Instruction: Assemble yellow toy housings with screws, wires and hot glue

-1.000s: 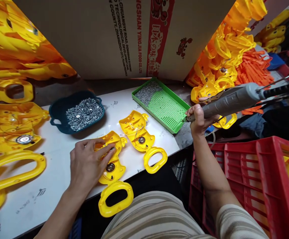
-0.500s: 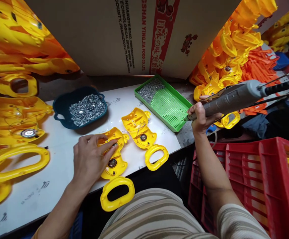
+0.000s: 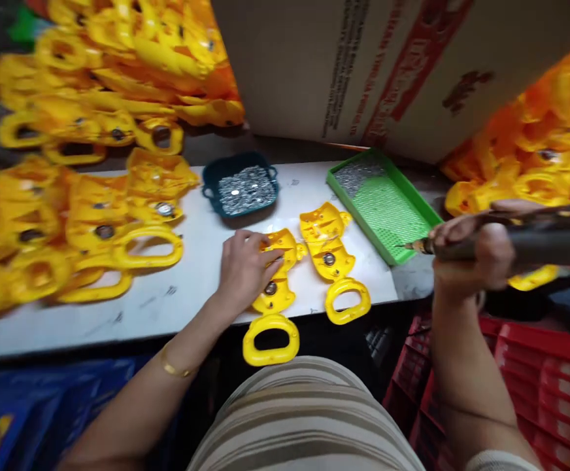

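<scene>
My left hand (image 3: 248,265) rests on the nearer yellow plastic shell half (image 3: 278,297), its fingers curled over the inside and covering part of it. A round metal speaker and a loop handle show on this shell, the handle jutting past the table edge. To its right lies a similar open shell half (image 3: 331,252) with a speaker and thin wires. My right hand (image 3: 476,252) is wrapped round a dark electric screwdriver (image 3: 544,242), blurred by motion. The screwdriver's thin bit points left over the near right corner of the green tray (image 3: 385,252).
A dark teal basin (image 3: 240,212) of small screws stands behind my left hand; more screws lie in the green tray. Yellow shells (image 3: 103,216) crowd the left side. A big carton (image 3: 304,78) stands at the back, red crates (image 3: 525,366) at lower right, blue crates (image 3: 59,405) at lower left.
The view has swung left, so the table things sit farther right and more shells show at left. My left hand stays on the same shell; the screwdriver remains in my right hand near the tray.
</scene>
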Tool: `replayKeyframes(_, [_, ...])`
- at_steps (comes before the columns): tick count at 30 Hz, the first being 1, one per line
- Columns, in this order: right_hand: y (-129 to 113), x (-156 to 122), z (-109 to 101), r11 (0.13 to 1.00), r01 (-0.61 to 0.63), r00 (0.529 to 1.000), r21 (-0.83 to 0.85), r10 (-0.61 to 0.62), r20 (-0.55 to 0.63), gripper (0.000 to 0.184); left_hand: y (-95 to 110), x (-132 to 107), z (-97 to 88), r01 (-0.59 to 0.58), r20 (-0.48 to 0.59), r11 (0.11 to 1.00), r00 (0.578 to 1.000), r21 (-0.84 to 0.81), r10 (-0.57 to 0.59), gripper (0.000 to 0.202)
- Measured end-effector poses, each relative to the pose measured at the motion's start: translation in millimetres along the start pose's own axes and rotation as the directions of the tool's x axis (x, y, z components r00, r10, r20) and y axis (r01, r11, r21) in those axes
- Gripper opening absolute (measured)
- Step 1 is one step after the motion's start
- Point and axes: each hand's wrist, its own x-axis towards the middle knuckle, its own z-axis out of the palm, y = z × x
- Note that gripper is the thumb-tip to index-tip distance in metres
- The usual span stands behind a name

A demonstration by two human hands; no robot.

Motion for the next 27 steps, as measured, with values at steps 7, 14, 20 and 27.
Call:
replayKeyframes(7, [-19, -36, 94, 0.972, -0.094, 0.934, 0.215, 0.011, 0.358, 0.027, 2, 2, -0.6, 0.008, 0.012, 1.0, 1.0, -0.003, -0.008, 0.016])
replayKeyframes(14, [20, -61, 134, 0.931, -0.153, 0.874, 0.332, -0.029, 0.485, 0.023, 4, 5, -5.9, -0.004, 0.037, 1.0, 0.999, -0.012, 0.004, 0.01])
replayKeyframes(20, [25, -65, 139, 0.932, -0.198, 0.879, 0.304, 0.032, 0.476, 0.024, 2, 6, -4.2, -0.003, 0.042, 1.0, 0.999, -0.028, 0.004, 0.012])
replayKeyframes(27, [34, -72, 140, 0.951, -0.231, 0.878, 0.207, 0.111, 0.466, 0.032, 2, 5, -3.4, 0.001, 0.045, 1.0, 0.999, -0.03, 0.0, 0.013])
